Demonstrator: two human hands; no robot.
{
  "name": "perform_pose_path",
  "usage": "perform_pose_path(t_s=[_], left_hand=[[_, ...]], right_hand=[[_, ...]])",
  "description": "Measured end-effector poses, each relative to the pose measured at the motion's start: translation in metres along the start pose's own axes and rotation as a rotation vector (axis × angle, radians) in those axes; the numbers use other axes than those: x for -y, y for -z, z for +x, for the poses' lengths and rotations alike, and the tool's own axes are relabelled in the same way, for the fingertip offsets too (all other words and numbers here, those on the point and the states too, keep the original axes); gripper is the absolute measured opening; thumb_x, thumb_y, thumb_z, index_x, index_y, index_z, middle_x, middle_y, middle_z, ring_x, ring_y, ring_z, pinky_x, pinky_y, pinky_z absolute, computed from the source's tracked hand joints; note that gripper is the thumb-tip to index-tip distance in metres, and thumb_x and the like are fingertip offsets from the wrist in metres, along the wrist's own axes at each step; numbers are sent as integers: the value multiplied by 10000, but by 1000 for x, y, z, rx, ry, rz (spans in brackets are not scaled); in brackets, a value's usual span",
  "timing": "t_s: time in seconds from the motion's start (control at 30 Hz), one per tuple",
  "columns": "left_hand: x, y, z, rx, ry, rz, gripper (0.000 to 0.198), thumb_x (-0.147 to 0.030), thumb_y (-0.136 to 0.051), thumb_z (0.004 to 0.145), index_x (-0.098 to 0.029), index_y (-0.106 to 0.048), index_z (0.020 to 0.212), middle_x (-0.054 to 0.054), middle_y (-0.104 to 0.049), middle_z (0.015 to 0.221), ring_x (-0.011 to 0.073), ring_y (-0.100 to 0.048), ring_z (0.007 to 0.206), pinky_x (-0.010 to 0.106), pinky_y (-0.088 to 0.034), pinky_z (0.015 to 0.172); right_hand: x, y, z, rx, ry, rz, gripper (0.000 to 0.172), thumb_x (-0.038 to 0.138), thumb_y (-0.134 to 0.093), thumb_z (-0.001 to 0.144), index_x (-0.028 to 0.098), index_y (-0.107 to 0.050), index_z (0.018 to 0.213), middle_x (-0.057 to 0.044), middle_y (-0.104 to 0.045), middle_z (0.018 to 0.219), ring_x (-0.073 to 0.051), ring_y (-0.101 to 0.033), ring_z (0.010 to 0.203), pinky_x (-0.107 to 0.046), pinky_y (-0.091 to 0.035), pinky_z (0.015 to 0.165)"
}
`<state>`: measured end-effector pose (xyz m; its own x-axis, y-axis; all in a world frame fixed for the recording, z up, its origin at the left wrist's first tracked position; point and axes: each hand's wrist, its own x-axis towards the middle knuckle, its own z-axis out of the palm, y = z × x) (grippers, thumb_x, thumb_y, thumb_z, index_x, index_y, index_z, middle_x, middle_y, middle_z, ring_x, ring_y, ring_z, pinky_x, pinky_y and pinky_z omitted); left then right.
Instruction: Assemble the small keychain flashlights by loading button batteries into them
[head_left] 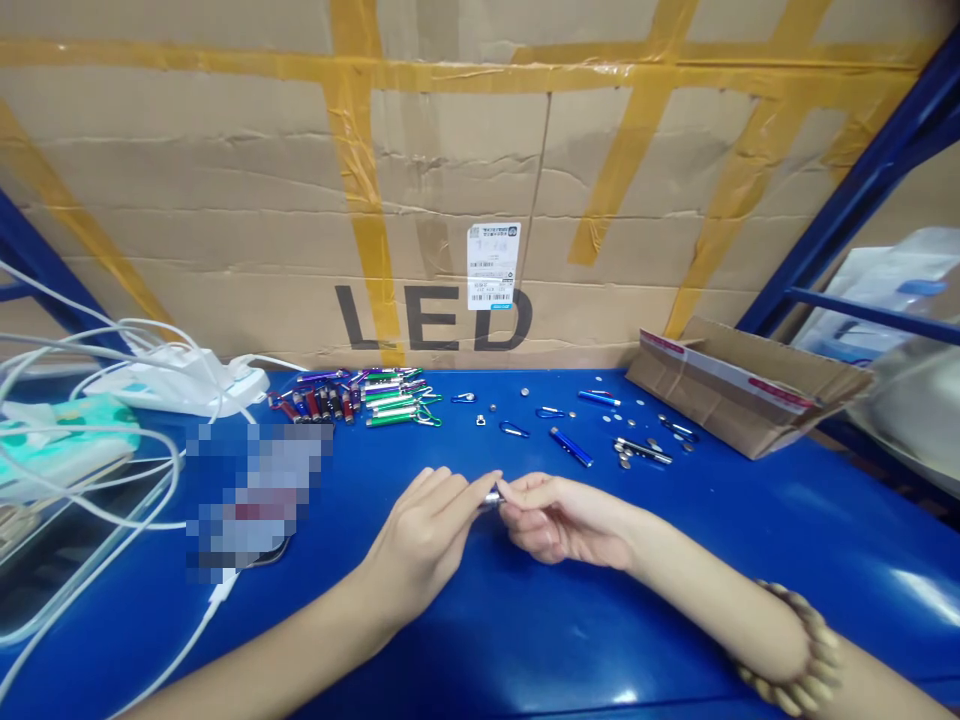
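Note:
My left hand (427, 535) and my right hand (559, 517) meet over the blue table (525, 620), fingertips pinched on a small silver cylindrical part (492, 497) held between them. Most of that part is hidden by my fingers. A pile of small coloured keychain flashlights (360, 397) lies at the back, left of centre. Loose blue tubes (571, 447), clips and small round button cells (637, 430) are scattered behind my right hand. A beaded bracelet (795, 655) circles my right wrist.
A large cardboard box marked LED (450, 200) forms the back wall. A flattened carton (742, 385) lies at the back right. White cables and a power strip (187, 380) sit at the left, with a blurred-out object (255, 495) beside them. Blue shelf posts (862, 180) rise at the right.

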<state>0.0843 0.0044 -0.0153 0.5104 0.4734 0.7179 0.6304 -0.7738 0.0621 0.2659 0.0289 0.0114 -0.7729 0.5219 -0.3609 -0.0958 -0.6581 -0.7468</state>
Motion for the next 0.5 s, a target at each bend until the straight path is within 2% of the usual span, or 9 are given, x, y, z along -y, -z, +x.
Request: perform_pose_path(t_s=[0.07, 0.23, 0.4, 0.5], left_hand=[[-2, -1, 2, -2, 79, -94, 238, -154, -394, 908, -155, -559, 1079, 26, -618, 711, 145, -540, 635, 264, -438, 617], [-6, 1, 7, 95, 326, -304, 225, -195, -458, 881, -208, -499, 1101, 47, -663, 946, 160, -621, 826, 267, -495, 733], [-4, 3, 7, 88, 264, -383, 195, -161, -426, 881, -197, -557, 1020, 55, -679, 950, 159, -627, 840, 268, -481, 760], [-5, 4, 9, 82, 348, -444, 174, -178, -447, 868, -185, -593, 962, 44, -683, 883, 142, -623, 755, 216, -476, 647]], right_hand=[[1, -1, 0, -26, 30, 25, 315, 348, -726, 674, 125, -512, 612, 94, -355, 449, -8, -332, 377, -100, -325, 334], [5, -1, -2, -97, 106, -156, 352, 442, -672, 717, 114, -560, 658, 87, -371, 431, -15, -350, 362, -101, -376, 311], [4, 1, -1, -115, 69, -229, 398, 495, -681, 675, 118, -557, 642, 93, -357, 437, -15, -350, 370, -112, -431, 326], [0, 0, 2, -175, 134, -340, 442, 555, -643, 674, 123, -554, 656, 88, -370, 438, -28, -371, 379, -137, -445, 336]])
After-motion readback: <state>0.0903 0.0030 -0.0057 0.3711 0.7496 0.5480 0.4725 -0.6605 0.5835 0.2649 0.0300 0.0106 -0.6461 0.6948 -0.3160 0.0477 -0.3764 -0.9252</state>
